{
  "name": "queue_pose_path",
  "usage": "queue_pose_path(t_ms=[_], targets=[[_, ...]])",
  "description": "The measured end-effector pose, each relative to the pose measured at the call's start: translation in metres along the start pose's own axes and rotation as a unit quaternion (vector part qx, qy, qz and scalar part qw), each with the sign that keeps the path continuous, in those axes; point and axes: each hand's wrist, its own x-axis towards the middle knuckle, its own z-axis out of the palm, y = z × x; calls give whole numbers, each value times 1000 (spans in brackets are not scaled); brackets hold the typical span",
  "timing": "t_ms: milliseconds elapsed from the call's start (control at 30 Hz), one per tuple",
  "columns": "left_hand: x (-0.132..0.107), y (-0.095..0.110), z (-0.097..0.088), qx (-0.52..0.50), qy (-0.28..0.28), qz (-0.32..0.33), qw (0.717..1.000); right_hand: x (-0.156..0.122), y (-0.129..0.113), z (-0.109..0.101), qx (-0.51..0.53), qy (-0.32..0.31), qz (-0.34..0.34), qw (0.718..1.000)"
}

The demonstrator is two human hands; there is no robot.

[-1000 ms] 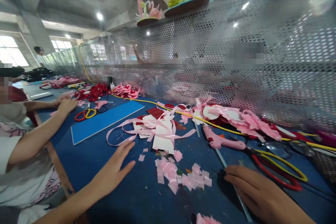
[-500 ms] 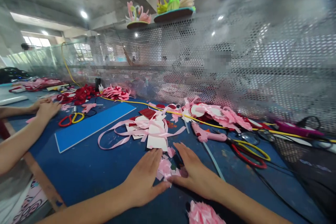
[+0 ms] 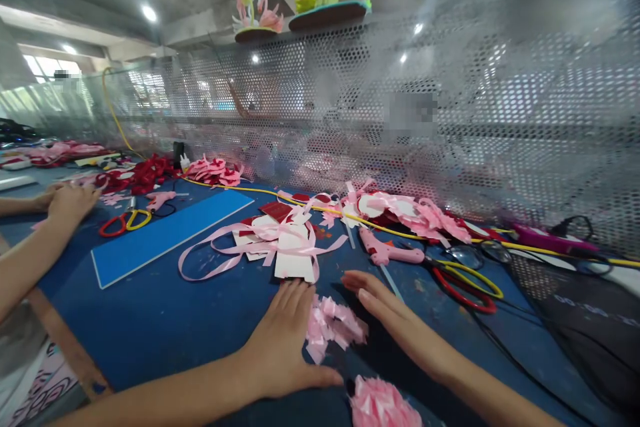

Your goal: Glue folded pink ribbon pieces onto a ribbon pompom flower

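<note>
Small cut pieces of pink ribbon (image 3: 333,327) lie in a loose heap on the blue tabletop, between my two hands. My left hand (image 3: 283,333) rests flat at the left edge of the heap, fingers stretched out and thumb spread below it. On the other side, my right hand (image 3: 383,303) is held on edge with its fingers extended, a little apart from the pieces. Just beyond my left fingertips are white cards (image 3: 295,253) with a long pink ribbon (image 3: 213,257) looped over them. A ruffled pink ribbon flower (image 3: 385,402) sits near the front edge of the view.
Right of the cards lie a pink glue gun (image 3: 387,248) and red-and-yellow scissors (image 3: 467,285). A blue board (image 3: 173,235) lies to the left, near another person's hands (image 3: 70,203). A yellow cable (image 3: 345,215) runs along the back before a perforated metal screen (image 3: 320,113).
My right hand has moved away from the ribbon pieces and turned onto its edge, so more of the heap shows. My left hand stays beside it. The view has shifted slightly.
</note>
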Motion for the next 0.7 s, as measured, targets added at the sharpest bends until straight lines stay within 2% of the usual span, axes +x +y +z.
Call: queue_pose_path(t_ms=[100, 167, 267, 333, 367, 467, 500, 600, 700], targets=[[24, 19, 4, -43, -16, 22, 999, -6, 6, 7, -11, 34, -9, 999], [34, 31, 2, -90, -24, 70, 993, -8, 12, 10, -3, 77, -20, 997], [36, 36, -13, -129, 1, 171, 977, -10, 19, 11, 7, 133, -26, 991], [29, 26, -31, -117, 38, 196, 973, -11, 20, 10, 0, 144, -23, 989], [24, 18, -41, -114, 67, 174, 976, -11, 21, 10, -5, 145, -23, 989], [10, -15, -68, -59, 173, 39, 982, -9, 22, 8, -18, 139, -17, 990], [8, -25, -74, -42, 182, 4, 982, -8, 23, 8, -21, 133, -16, 991], [8, -49, -78, -10, 124, -29, 992, -5, 27, 7, -28, 108, -14, 994], [15, -58, -66, 40, 85, -8, 996, -2, 28, 7, -23, 114, -14, 993]])
